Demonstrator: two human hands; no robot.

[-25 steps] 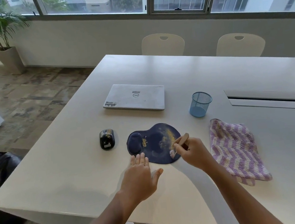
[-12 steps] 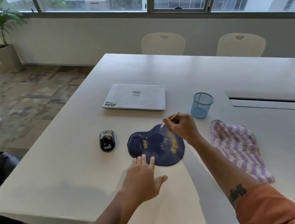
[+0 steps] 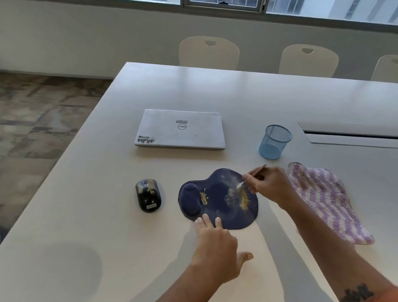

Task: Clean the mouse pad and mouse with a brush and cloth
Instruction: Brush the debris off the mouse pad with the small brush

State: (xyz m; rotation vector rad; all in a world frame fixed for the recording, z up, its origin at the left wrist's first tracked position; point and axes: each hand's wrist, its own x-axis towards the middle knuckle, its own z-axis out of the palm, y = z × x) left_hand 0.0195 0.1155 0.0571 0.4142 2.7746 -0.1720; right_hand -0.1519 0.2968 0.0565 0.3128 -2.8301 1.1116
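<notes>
Right hand (image 3: 270, 187) pinches the brush (image 3: 251, 175), handle slanting up-right and bristles on the mouse pad (image 3: 217, 201) just above the yellow crumbs (image 3: 244, 199), while the left hand (image 3: 216, 248), fingers flat and together, pins the pad's near edge.

The dark blue mouse pad (image 3: 217, 201) lies flat on the white table in front of me, its raised wrist rest at the left end, yellow crumbs and pale dusty smears across its surface. The black mouse (image 3: 148, 195) sits just left of it, apart, crumbs on its back. The thin brush (image 3: 251, 175) slants over the pad's right edge, pale bristles down on the fabric. The purple-and-white striped cloth (image 3: 327, 198) lies rumpled to the right.
</notes>
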